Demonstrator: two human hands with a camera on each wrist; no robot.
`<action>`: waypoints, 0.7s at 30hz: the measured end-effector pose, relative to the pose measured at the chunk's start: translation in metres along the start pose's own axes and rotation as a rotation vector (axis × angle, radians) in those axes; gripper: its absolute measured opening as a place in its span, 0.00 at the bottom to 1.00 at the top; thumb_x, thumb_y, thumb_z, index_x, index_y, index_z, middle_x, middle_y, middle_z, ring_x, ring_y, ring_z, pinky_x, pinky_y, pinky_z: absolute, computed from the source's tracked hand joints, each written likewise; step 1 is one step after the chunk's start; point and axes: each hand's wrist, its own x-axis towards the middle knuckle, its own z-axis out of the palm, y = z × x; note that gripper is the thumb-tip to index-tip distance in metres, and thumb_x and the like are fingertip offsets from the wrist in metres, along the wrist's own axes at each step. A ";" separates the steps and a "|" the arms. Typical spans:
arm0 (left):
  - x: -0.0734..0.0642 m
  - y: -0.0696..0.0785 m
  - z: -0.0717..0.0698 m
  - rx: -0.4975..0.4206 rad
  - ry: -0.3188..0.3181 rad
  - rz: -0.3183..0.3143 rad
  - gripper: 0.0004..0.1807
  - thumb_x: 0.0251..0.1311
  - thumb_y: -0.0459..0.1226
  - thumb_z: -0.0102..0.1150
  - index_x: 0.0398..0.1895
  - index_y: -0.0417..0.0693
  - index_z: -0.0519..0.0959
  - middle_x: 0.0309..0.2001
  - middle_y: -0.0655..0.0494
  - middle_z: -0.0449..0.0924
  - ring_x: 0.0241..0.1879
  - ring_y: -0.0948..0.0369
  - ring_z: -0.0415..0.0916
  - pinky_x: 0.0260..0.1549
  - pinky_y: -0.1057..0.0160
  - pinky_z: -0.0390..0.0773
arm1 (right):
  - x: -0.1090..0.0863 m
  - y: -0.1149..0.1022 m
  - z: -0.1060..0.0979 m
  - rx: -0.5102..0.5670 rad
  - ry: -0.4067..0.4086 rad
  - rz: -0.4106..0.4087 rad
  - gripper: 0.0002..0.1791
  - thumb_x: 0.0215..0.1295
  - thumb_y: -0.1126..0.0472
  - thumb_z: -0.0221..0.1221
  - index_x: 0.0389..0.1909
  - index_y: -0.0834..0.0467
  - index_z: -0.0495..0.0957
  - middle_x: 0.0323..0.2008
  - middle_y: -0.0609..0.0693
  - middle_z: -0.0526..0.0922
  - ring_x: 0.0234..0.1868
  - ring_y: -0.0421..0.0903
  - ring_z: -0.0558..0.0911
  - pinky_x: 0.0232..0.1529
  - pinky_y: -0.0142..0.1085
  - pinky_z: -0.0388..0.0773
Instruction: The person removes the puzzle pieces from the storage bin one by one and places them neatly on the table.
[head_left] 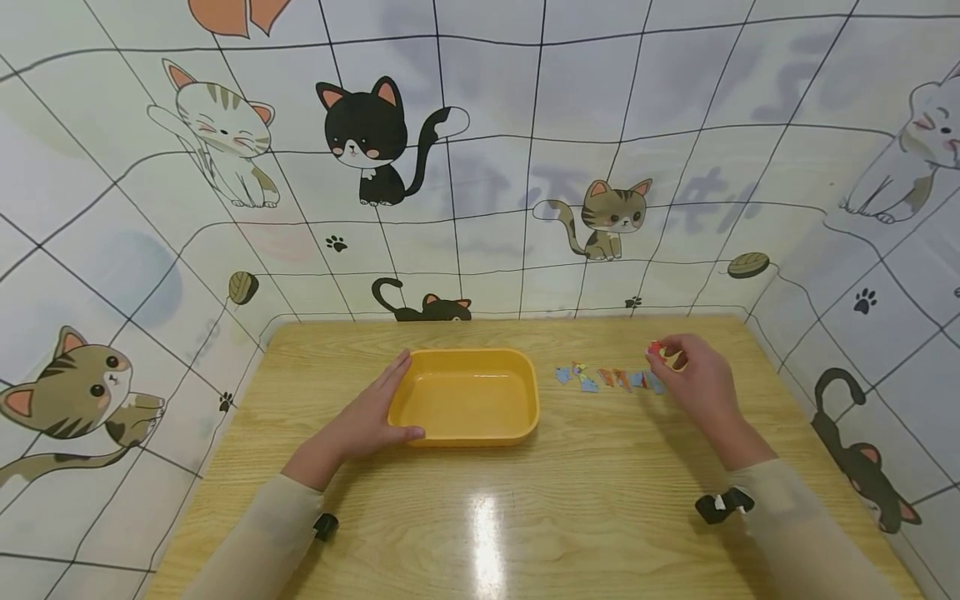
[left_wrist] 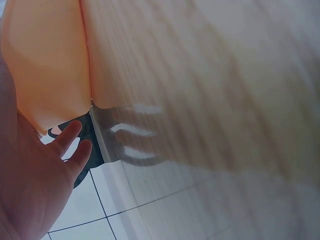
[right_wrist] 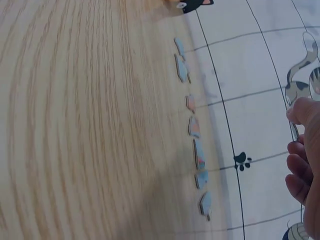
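Note:
My left hand (head_left: 369, 417) rests against the left end of a yellow plastic tray (head_left: 465, 439), fingers straight along its side and thumb at the front corner. In the left wrist view, the fingers touch the tray's outer wall (left_wrist: 47, 55). At the right, my right hand (head_left: 703, 379) pinches a small red puzzle piece (head_left: 656, 348) between thumb and fingers, raised above the table. Below and left of it, several flat puzzle pieces (head_left: 617, 378) in blue, orange and yellow lie in a loose row, also visible in the right wrist view as thin pieces (right_wrist: 198, 154).
The wood-grain table (head_left: 420, 517) carries the tray and pieces. Behind and beside it hangs a white backdrop (head_left: 495, 233) with a grid and cartoon cats. Dark wrist straps show at both cuffs.

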 end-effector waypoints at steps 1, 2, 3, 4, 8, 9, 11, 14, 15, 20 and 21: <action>0.000 0.000 0.000 -0.001 -0.002 -0.003 0.72 0.59 0.63 0.79 0.93 0.48 0.42 0.92 0.53 0.37 0.89 0.46 0.44 0.83 0.37 0.54 | -0.001 0.003 -0.002 -0.007 0.003 0.006 0.17 0.74 0.54 0.72 0.53 0.62 0.86 0.43 0.56 0.87 0.39 0.54 0.84 0.35 0.41 0.74; 0.000 0.001 0.000 -0.001 -0.004 -0.004 0.72 0.59 0.63 0.80 0.93 0.48 0.41 0.92 0.53 0.37 0.89 0.46 0.44 0.83 0.38 0.54 | -0.002 0.007 -0.003 -0.012 0.004 0.014 0.18 0.75 0.53 0.72 0.54 0.62 0.86 0.44 0.57 0.88 0.40 0.54 0.84 0.35 0.40 0.73; 0.000 0.000 0.000 0.002 -0.004 -0.005 0.72 0.59 0.64 0.79 0.93 0.48 0.41 0.92 0.53 0.37 0.89 0.46 0.45 0.82 0.37 0.54 | -0.003 0.010 -0.005 -0.017 0.005 0.021 0.18 0.75 0.53 0.72 0.54 0.62 0.85 0.44 0.57 0.88 0.40 0.54 0.84 0.35 0.39 0.73; 0.000 0.000 0.000 0.004 -0.003 -0.004 0.72 0.59 0.64 0.79 0.93 0.48 0.42 0.92 0.52 0.37 0.89 0.46 0.45 0.82 0.37 0.54 | -0.003 0.013 -0.006 -0.020 0.004 0.029 0.18 0.75 0.53 0.72 0.55 0.62 0.85 0.45 0.57 0.88 0.40 0.54 0.83 0.35 0.38 0.73; 0.000 0.001 0.000 0.006 -0.002 -0.004 0.72 0.59 0.64 0.79 0.93 0.48 0.42 0.92 0.53 0.37 0.89 0.46 0.45 0.82 0.38 0.55 | -0.005 0.022 -0.011 -0.040 -0.009 0.058 0.19 0.75 0.53 0.72 0.56 0.63 0.85 0.46 0.59 0.87 0.40 0.53 0.82 0.34 0.36 0.72; 0.000 0.001 0.000 0.003 -0.002 -0.005 0.72 0.59 0.63 0.80 0.93 0.48 0.42 0.92 0.54 0.37 0.89 0.46 0.45 0.83 0.38 0.54 | -0.006 0.024 -0.012 -0.044 -0.010 0.066 0.19 0.75 0.53 0.72 0.56 0.63 0.85 0.46 0.59 0.87 0.40 0.53 0.82 0.34 0.36 0.71; 0.000 0.002 -0.001 -0.002 -0.004 -0.006 0.72 0.59 0.62 0.80 0.93 0.49 0.41 0.92 0.55 0.36 0.89 0.47 0.44 0.83 0.39 0.54 | -0.006 0.027 -0.014 -0.051 -0.013 0.077 0.20 0.75 0.54 0.72 0.56 0.64 0.85 0.46 0.59 0.87 0.40 0.53 0.82 0.33 0.35 0.71; -0.001 0.002 -0.001 0.000 -0.004 -0.006 0.72 0.59 0.62 0.80 0.93 0.49 0.41 0.92 0.57 0.36 0.89 0.46 0.45 0.83 0.38 0.54 | -0.007 0.032 -0.017 -0.055 -0.013 0.094 0.19 0.75 0.54 0.72 0.55 0.65 0.86 0.46 0.60 0.87 0.40 0.53 0.82 0.33 0.36 0.71; -0.001 0.002 -0.001 0.001 -0.003 -0.004 0.72 0.59 0.62 0.80 0.93 0.48 0.41 0.92 0.56 0.36 0.88 0.46 0.45 0.83 0.38 0.54 | -0.007 0.033 -0.018 -0.055 -0.015 0.102 0.19 0.75 0.54 0.72 0.55 0.65 0.86 0.46 0.60 0.87 0.40 0.54 0.82 0.33 0.36 0.71; -0.001 0.002 -0.001 0.001 0.000 -0.003 0.72 0.59 0.61 0.81 0.93 0.50 0.41 0.92 0.55 0.36 0.88 0.46 0.45 0.82 0.38 0.54 | -0.008 0.043 -0.021 -0.069 -0.052 0.152 0.21 0.77 0.52 0.70 0.57 0.66 0.85 0.46 0.61 0.86 0.40 0.54 0.81 0.31 0.38 0.73; 0.000 0.001 -0.001 -0.002 0.001 -0.003 0.72 0.59 0.61 0.81 0.93 0.50 0.41 0.92 0.55 0.36 0.88 0.46 0.45 0.82 0.38 0.54 | -0.009 0.044 -0.021 -0.072 -0.061 0.162 0.21 0.77 0.52 0.70 0.57 0.66 0.84 0.47 0.61 0.86 0.40 0.54 0.81 0.31 0.38 0.74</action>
